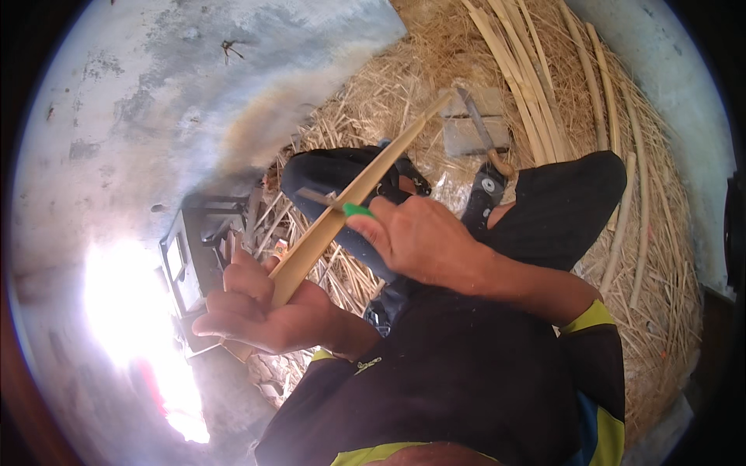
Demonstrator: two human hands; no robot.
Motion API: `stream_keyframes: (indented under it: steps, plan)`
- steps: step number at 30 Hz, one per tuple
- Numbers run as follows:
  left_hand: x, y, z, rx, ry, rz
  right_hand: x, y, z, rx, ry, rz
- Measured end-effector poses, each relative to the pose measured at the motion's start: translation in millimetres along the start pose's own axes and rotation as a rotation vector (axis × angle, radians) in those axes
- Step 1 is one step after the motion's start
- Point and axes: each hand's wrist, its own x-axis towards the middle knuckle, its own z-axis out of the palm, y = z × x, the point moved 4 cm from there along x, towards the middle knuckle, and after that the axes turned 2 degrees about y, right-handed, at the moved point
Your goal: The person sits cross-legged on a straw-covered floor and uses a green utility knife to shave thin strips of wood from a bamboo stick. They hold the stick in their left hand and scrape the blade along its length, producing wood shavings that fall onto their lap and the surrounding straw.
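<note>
A long, pale bamboo strip [373,171] runs slantwise from my lap up toward the far floor. My left hand [268,314] is closed round its near end, on the left. In my right hand [431,241] is a knife with a green handle [357,210], gripped near the middle of the strip. The metal knife blade [317,198] shows on the strip's left side, lying across it. Whether the edge is cutting into the bamboo cannot be made out.
Beyond my crossed legs, a curved blade with a wooden handle [501,163] rests by grey blocks [475,133]. Split bamboo strips [522,85] lie at the far right amid shavings [420,46]. A dark-framed box-like object [186,256] stands left by the wall [171,101].
</note>
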Motion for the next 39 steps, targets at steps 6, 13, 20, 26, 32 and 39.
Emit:
stream_keyframes:
  steps: [6,13,20,26,32,39]
  plan:
    - [3.6,-1.7,0.9,-0.026,-0.033,-0.052,4.6,37.4,4.8,-0.124,0.07,0.067]
    - [5.8,-7.4,-6.7,0.062,-0.018,0.067,11.3,50.1,10.2,-0.078,0.058,0.122]
    - [2.5,-4.4,-8.2,-0.018,0.008,-0.032,13.4,73.8,22.7,-0.126,0.085,0.106]
    - [-1.2,-4.6,-7.6,-0.035,0.1,-0.08,12.7,72.4,21.6,-0.144,0.128,0.083]
    - [6.1,-12.9,-12.4,-0.056,0.044,-0.06,14.7,60.0,23.8,-0.101,0.066,0.11]
    - [16.7,-19.7,-23.4,0.004,0.037,-0.062,17.4,52.0,26.6,-0.164,0.015,0.075]
